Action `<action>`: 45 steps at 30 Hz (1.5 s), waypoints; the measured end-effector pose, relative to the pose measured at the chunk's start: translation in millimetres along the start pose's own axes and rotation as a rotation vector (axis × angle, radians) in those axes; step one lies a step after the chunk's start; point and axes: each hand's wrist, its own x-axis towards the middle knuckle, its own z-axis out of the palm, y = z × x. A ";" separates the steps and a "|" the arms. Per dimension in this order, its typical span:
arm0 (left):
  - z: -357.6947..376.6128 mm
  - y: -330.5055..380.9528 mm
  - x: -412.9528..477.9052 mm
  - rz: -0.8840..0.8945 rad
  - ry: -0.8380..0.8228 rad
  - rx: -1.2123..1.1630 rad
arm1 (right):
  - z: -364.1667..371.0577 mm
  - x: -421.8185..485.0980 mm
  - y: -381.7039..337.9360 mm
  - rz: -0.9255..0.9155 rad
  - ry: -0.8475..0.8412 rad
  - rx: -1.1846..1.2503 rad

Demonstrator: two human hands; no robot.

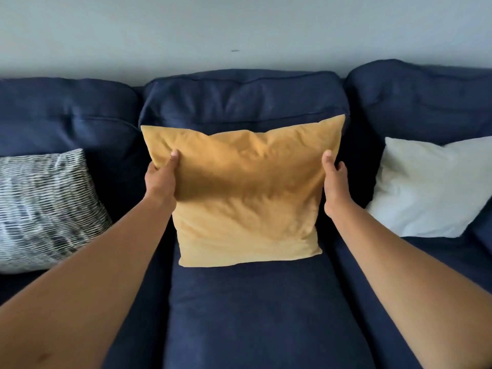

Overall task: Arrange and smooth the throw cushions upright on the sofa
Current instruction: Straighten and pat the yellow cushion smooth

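A mustard-yellow cushion [247, 198] stands upright on the middle seat of the navy sofa [255, 315], leaning against the back cushion. My left hand [162, 179] grips its left edge, thumb on the front face. My right hand [334, 179] grips its right edge the same way. A black-and-white patterned cushion [45, 209] leans on the left seat. On the right seat a white cushion [431, 187] leans against the backrest.
Three navy back cushions [239, 99] run along a pale grey wall [239, 30]. The front part of the middle seat lies bare below the yellow cushion.
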 end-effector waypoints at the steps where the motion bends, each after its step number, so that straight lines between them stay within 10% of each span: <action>1: 4.1 0.0 -0.5 0.021 0.041 -0.003 | 1.7 4.8 -3.8 0.004 -0.016 0.013; 15: 24.2 14.8 -15.0 0.236 0.333 0.120 | -0.1 28.8 -26.2 -0.197 0.297 -0.153; 18: 40.9 17.4 -40.1 0.805 0.488 0.569 | 10.5 8.6 -40.1 -0.858 0.472 -0.442; 21: 76.2 -16.0 -66.5 1.203 0.150 0.826 | 45.4 -18.6 -26.1 -1.316 0.167 -0.699; 25: 87.9 -64.1 -46.5 1.121 -0.128 1.247 | 62.7 -11.0 20.2 -1.320 -0.070 -1.274; 30: 64.3 -56.3 39.7 0.776 0.049 1.553 | 36.0 58.8 26.0 -1.035 0.022 -1.554; 35: 61.9 -38.8 35.9 0.728 0.206 1.355 | 43.8 46.3 19.0 -0.835 0.223 -1.305; 40: 80.8 -71.7 -32.6 1.281 -0.119 1.208 | 53.4 -7.9 52.6 -1.270 0.065 -1.231; 45: 63.6 -87.7 7.0 0.943 -0.043 1.476 | 18.4 37.3 62.3 -1.128 0.070 -1.457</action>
